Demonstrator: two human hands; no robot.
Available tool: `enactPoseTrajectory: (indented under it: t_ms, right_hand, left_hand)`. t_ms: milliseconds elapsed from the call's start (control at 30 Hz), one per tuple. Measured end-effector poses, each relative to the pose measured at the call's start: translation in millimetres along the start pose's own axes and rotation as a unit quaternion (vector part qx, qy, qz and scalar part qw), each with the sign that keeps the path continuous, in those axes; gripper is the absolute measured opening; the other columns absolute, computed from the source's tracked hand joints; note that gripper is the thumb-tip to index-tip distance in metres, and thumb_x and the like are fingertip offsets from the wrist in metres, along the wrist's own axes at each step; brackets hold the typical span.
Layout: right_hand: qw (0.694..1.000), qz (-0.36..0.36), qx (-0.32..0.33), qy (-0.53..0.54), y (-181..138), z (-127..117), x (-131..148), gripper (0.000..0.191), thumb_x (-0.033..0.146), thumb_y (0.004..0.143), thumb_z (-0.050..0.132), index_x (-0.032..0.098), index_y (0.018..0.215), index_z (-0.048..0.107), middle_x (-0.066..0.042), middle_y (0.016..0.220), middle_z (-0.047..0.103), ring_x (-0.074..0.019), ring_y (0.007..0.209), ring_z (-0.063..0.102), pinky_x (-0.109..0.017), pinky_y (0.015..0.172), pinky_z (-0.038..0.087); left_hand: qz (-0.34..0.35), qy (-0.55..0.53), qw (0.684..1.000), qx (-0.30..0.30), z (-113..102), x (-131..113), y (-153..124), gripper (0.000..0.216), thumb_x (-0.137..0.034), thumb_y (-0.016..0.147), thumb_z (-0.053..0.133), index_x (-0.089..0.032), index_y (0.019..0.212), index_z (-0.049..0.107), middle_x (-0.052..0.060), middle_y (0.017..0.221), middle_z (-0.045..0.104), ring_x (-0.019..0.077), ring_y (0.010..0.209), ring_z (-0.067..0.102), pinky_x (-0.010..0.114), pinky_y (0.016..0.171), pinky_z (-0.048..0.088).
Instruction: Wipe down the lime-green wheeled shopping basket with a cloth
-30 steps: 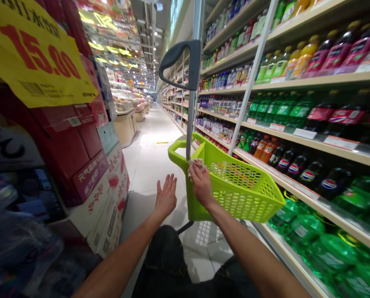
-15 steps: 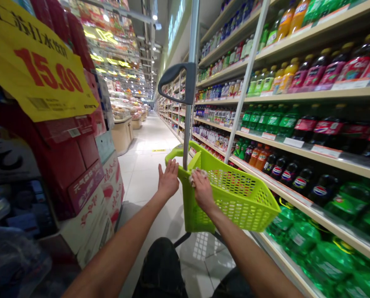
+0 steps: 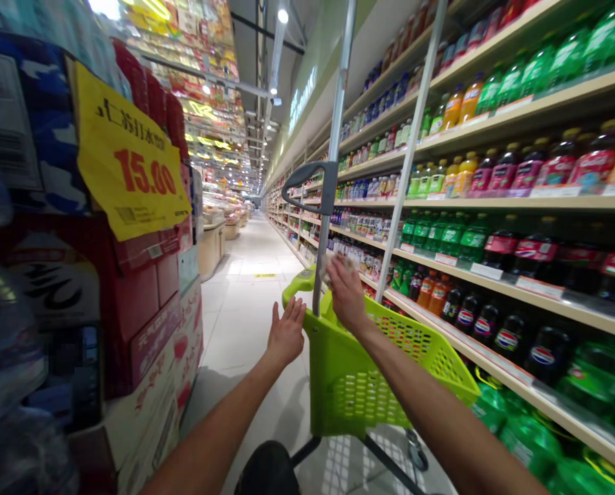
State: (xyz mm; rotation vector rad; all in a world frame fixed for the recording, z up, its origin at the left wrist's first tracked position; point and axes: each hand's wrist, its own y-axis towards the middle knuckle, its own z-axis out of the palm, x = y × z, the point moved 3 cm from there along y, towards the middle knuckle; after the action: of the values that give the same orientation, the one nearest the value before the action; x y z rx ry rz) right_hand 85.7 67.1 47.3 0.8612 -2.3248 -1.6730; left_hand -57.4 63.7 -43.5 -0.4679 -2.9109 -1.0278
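Note:
A lime-green shopping cart with a perforated basket stands before me on dark legs. From its near end rises a grey metal pole, which carries a dark grey loop handle. My left hand is open, fingers stretched out against the green rim left of the pole. My right hand presses a crumpled whitish cloth against or right beside the lower pole, above the basket. Its fingers partly cover the cloth.
Drink shelves with many bottles line the right side. On the left, stacked boxes carry a yellow price sign. A pale tiled aisle runs ahead between them. My knee is at the bottom.
My right hand has moved up with the cloth, from the cart's near rim to the lower pole. My left hand stays at the rim. The view has tilted upward and shifted slightly.

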Motion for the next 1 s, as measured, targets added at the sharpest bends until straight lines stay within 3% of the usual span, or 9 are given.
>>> enactPoseTrajectory:
  t_ms: [67,133,200,333,400,567,633,800,1000]
  right_hand:
    - [0.999,-0.025,0.008,-0.026,54,-2,0,0.045,0.011,0.085,0.034,0.016,0.129,0.039,-0.009,0.137,0.038,-0.0215,0.131,0.023,-0.047,0.107,0.017]
    - [0.997,-0.052,0.038,-0.044,72,1,-1,0.045,0.009,0.085,0.035,0.015,0.129,0.040,-0.009,0.137,0.038,-0.0235,0.131,0.023,-0.050,0.107,0.015]
    - [0.989,-0.111,0.089,-0.050,52,8,3,0.046,0.007,0.082,0.038,0.015,0.127,0.042,-0.010,0.136,0.039,-0.0246,0.130,0.025,-0.050,0.107,0.016]
    - [0.943,-0.276,0.183,-0.036,-28,24,14,0.040,0.010,0.082,0.042,0.016,0.121,0.049,-0.007,0.127,0.050,-0.0234,0.124,0.036,-0.045,0.106,0.024]
    - [0.935,-0.297,0.191,-0.031,-35,25,15,0.038,0.011,0.082,0.043,0.016,0.119,0.051,-0.007,0.124,0.052,-0.0233,0.122,0.038,-0.045,0.105,0.025]
    - [0.981,-0.151,0.115,-0.045,35,11,1,0.046,0.004,0.080,0.041,0.015,0.125,0.044,-0.009,0.133,0.043,-0.0244,0.129,0.027,-0.050,0.107,0.016]
    - [0.984,-0.130,0.108,-0.048,37,10,0,0.046,0.005,0.081,0.041,0.015,0.126,0.043,-0.010,0.134,0.042,-0.0245,0.129,0.026,-0.050,0.107,0.016]
    - [0.965,-0.210,0.156,-0.002,-54,31,24,0.038,0.011,0.083,0.044,0.018,0.119,0.051,-0.007,0.126,0.051,-0.0201,0.124,0.036,-0.042,0.103,0.029]
    - [0.997,-0.007,0.076,0.010,-113,46,24,0.043,0.007,0.082,0.036,0.015,0.121,0.049,-0.012,0.123,0.053,-0.0199,0.120,0.041,-0.041,0.099,0.032]
  left_hand:
    - [0.007,0.005,1.000,0.004,0,1,-2,0.063,-0.017,0.069,0.039,-0.014,0.132,0.033,0.007,0.142,0.030,0.0248,0.132,0.020,0.055,0.106,0.008]
    - [0.009,0.008,1.000,0.006,-1,3,-4,0.064,-0.016,0.069,0.038,-0.015,0.132,0.032,0.006,0.142,0.030,0.0245,0.132,0.020,0.054,0.106,0.008]
    - [0.009,0.008,1.000,0.005,-2,4,-6,0.064,-0.016,0.069,0.039,-0.015,0.133,0.032,0.006,0.142,0.030,0.0249,0.132,0.019,0.054,0.106,0.007]
    - [0.009,-0.015,1.000,0.010,-2,4,-7,0.065,-0.018,0.068,0.040,-0.012,0.132,0.032,0.009,0.141,0.030,0.0246,0.132,0.020,0.055,0.106,0.006]
    - [0.008,-0.023,1.000,0.015,-2,3,-7,0.066,-0.019,0.068,0.040,-0.011,0.132,0.032,0.010,0.141,0.029,0.0244,0.132,0.019,0.056,0.105,0.007]
    - [0.007,-0.004,1.000,0.012,-2,1,-8,0.067,-0.018,0.067,0.040,-0.011,0.134,0.029,0.009,0.143,0.025,0.0265,0.133,0.015,0.056,0.105,0.008]
    - [0.010,0.004,1.000,0.011,-3,1,-9,0.068,-0.017,0.067,0.039,-0.012,0.134,0.028,0.009,0.144,0.025,0.0262,0.133,0.013,0.056,0.105,0.008]
    - [0.010,-0.004,1.000,0.019,-2,1,-12,0.069,-0.018,0.067,0.040,-0.011,0.134,0.027,0.009,0.143,0.025,0.0243,0.133,0.015,0.055,0.106,0.008]
    - [-0.003,-0.005,1.000,0.008,-1,0,-13,0.068,-0.016,0.068,0.038,-0.012,0.134,0.027,0.007,0.144,0.022,0.0229,0.134,0.014,0.054,0.106,0.008]
